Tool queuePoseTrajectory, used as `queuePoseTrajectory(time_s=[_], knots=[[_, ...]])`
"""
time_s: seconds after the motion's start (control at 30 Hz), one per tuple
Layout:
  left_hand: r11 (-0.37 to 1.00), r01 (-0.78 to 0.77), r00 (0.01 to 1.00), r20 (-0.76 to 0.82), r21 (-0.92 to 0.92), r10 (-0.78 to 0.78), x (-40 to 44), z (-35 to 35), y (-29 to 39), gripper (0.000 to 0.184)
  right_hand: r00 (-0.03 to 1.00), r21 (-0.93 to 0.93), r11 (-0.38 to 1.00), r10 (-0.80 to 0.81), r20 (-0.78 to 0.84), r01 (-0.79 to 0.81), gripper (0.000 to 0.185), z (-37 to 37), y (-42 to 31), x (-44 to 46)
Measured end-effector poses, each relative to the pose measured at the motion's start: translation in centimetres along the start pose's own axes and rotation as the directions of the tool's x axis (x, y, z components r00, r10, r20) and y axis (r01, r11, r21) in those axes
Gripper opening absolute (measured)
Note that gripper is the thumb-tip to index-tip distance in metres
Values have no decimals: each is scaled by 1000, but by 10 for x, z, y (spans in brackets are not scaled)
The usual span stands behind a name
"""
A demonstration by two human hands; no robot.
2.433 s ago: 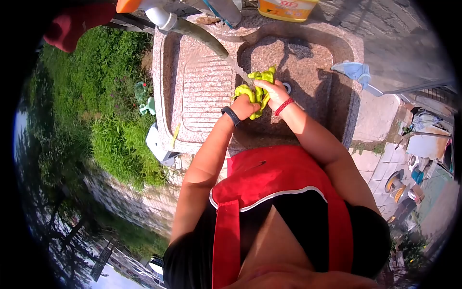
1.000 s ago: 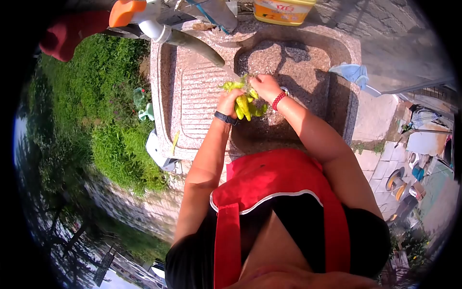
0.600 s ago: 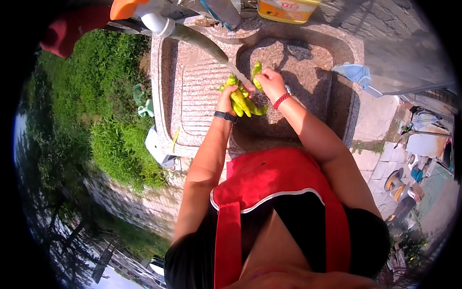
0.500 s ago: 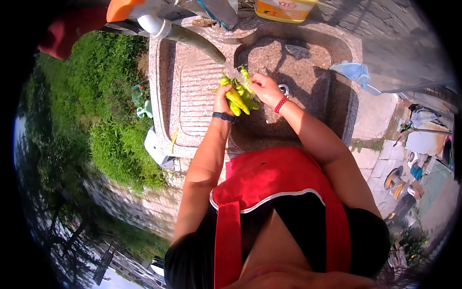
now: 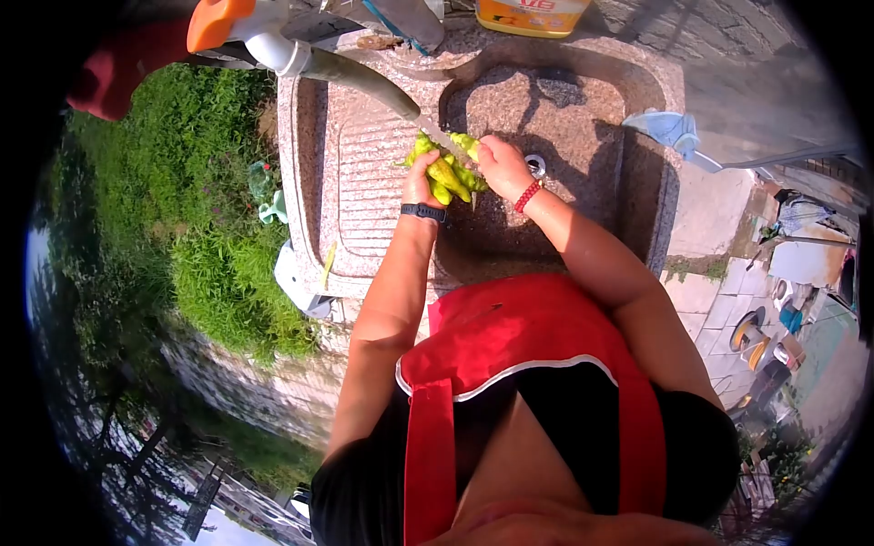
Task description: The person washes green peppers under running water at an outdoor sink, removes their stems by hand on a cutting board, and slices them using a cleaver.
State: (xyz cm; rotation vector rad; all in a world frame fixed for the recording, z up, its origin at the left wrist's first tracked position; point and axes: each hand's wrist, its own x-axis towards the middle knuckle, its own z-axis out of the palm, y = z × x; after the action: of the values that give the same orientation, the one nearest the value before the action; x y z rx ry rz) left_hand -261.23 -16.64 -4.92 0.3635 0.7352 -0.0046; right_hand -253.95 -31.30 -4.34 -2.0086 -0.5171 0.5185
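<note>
Several yellow-green peppers (image 5: pixel 445 178) are bunched in my left hand (image 5: pixel 419 185), its fingers wrapped round them. My right hand (image 5: pixel 506 169) is closed at the right side of the bunch, its fingertips gripping a pepper by the stream. Water runs from a hose (image 5: pixel 369 82) onto the peppers between both hands. Everything is held over the stone sink (image 5: pixel 667 209), near the divide between the ribbed drainboard (image 5: pixel 369 196) and the basin (image 5: pixel 583 209). Parts of the peppers are hidden behind my fingers.
A white pipe with an orange tap handle (image 5: pixel 218 23) feeds the hose at upper left. A yellow tub (image 5: pixel 531 16) stands at the sink's back edge. A blue cloth (image 5: pixel 665 130) hangs over the right rim. A pepper-like strip (image 5: pixel 329 264) lies at lower left.
My right hand has shifted slightly and turned, its knuckles now nearer the water. The peppers have been tilted and moved a little upward in my left hand. The view has shifted slightly.
</note>
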Motion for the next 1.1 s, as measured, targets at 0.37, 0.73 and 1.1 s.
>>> queuePoseTrajectory(time_s=[0.37,0.73,1.1], knots=[[987,-34,998,44,-156,42,3,11,8,39,975,298,952,1,222,-69,39,9,31,-26],[939,191,938,-334,285,-89,26,-37,-11,16,978,346,930,59,198,-127,47,10,16,-13],[981,23,1000,2,193,-24,-4,0,-22,27,947,-77,996,66,313,-44,46,13,5,-19]])
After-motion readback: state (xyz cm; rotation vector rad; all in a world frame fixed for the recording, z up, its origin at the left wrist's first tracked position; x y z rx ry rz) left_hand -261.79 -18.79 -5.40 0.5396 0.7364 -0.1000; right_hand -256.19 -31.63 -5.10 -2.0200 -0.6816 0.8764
